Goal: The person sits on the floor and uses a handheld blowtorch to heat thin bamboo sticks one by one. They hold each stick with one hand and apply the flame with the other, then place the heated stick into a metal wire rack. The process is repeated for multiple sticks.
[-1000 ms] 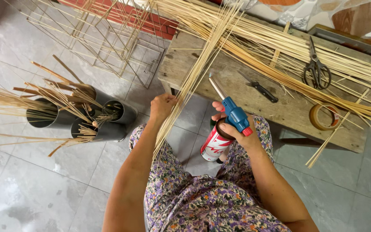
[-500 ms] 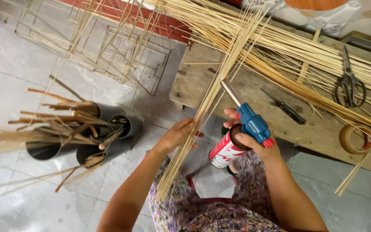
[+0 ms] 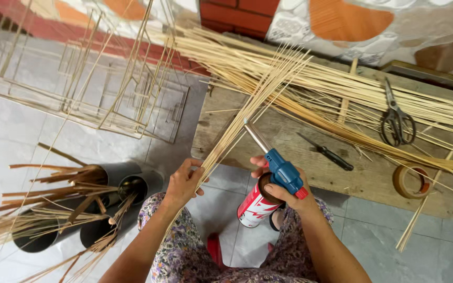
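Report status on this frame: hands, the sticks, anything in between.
Left hand gripping bundle of thin sticks. Right hand holding blue gas torch, nozzle close to the sticks. Nothing between nozzle and bundle.

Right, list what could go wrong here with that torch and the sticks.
1. The right hand aims the blue-headed gas torch at the bundle of thin bamboo sticks held by the left hand; dry slivers could catch fire.
2. The nozzle sits close to the left hand's fingers, so a burn seems possible.
3. More loose sticks lie on the wooden bench just beyond the nozzle, where flame could spread.
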